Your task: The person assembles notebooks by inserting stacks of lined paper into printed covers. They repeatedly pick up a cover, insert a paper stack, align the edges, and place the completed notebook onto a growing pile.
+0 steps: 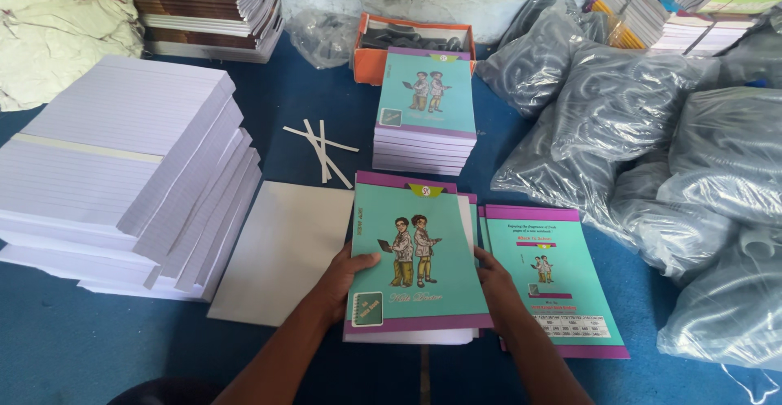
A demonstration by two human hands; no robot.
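A teal exercise-book cover with purple borders and two cartoon figures (411,250) lies on a bundle of white pages (407,336) on the blue floor. My left hand (346,279) grips its left edge, and my right hand (493,283) grips its right edge. Just right of it lies a teal back cover with a table printed on it (562,287). Further back stands a pile of finished books with the same cover (426,112).
A tall slanted stack of ruled white paper (122,169) fills the left. A grey card sheet (281,250) lies beside it, with loose white paper strips (322,151) behind. Clear bags of grey items (652,144) crowd the right. An orange box (411,42) and stacked books (208,6) stand at the back.
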